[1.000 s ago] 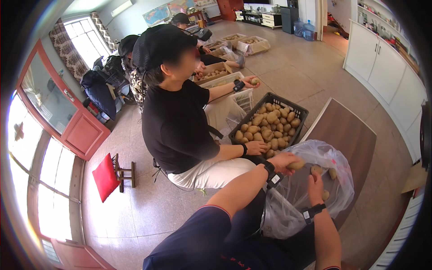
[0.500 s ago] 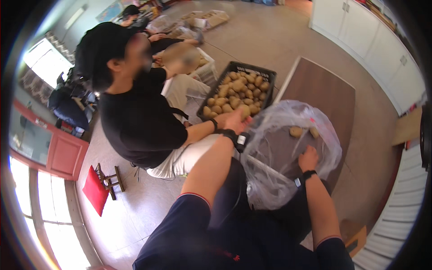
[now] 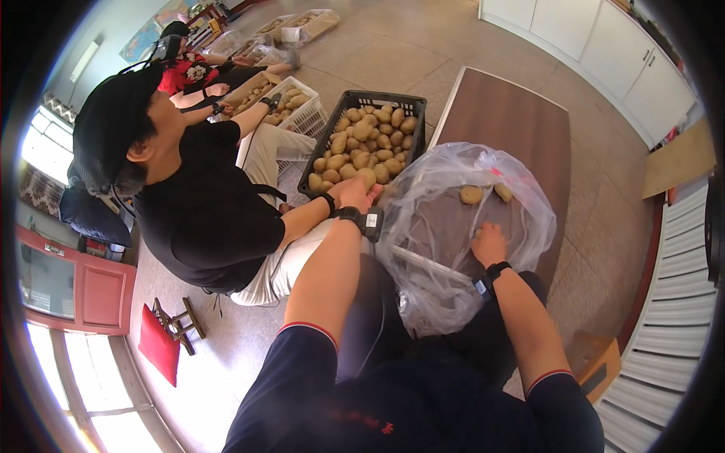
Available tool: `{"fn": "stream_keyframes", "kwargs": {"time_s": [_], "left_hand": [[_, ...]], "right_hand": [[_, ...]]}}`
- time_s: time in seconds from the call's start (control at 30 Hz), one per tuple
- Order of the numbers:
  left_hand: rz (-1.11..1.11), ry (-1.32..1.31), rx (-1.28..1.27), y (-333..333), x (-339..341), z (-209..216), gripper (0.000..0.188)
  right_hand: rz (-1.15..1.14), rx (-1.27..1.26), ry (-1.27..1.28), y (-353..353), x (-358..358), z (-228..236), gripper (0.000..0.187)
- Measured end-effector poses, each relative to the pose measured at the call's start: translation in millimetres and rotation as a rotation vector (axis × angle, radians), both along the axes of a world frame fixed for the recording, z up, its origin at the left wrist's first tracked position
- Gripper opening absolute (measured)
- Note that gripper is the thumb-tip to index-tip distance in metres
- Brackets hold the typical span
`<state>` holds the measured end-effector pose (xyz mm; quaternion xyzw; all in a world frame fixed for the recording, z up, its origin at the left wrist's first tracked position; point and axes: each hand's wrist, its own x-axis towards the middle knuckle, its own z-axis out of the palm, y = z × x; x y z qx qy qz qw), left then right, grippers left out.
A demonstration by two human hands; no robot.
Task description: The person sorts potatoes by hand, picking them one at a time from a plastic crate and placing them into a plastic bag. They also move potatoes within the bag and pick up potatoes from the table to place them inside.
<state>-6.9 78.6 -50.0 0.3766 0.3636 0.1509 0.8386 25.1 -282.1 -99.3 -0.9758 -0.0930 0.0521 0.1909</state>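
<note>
My left hand (image 3: 368, 199) is at the near edge of a black plastic crate (image 3: 308, 174) full of potatoes (image 3: 370, 136), its fingers closed around a potato (image 3: 367, 177). A co-worker's hand (image 3: 344, 192) overlaps it there, so part of my grip is hidden. My right hand (image 3: 489, 245) is inside the mouth of a clear plastic bag (image 3: 430, 302), fingers curled; whatever they may hold cannot be made out. The bag spreads over my lap and the near end of a brown board-like surface (image 3: 506, 113). Just beyond my right hand lie two potatoes (image 3: 471, 195).
A co-worker in black (image 3: 204, 196) sits close on my left, the other arm over a white crate (image 3: 310, 117) of potatoes. Another person (image 3: 192, 72) sits farther back. A low stool with a red seat (image 3: 158, 343) stands at lower left. White cabinets (image 3: 566, 26) line the far right.
My view has swung, so the surroundings appear farther left. The co-worker's head has turned toward the white crate. My hands keep nearly the same places by the crate and in the bag.
</note>
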Motion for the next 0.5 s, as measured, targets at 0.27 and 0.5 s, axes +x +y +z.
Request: {"fn": "stream_keyframes", "kwargs": {"time_s": [0.27,0.5], "left_hand": [[-0.027,-0.086,-0.054,45,4,-61,0.018],[-0.02,0.065,-0.037,8,22,-40,0.019]], "right_hand": [[0.079,0.274,0.01,4,5,-12,0.039],[0.054,0.403,0.08,-11,4,-10,0.042]]}}
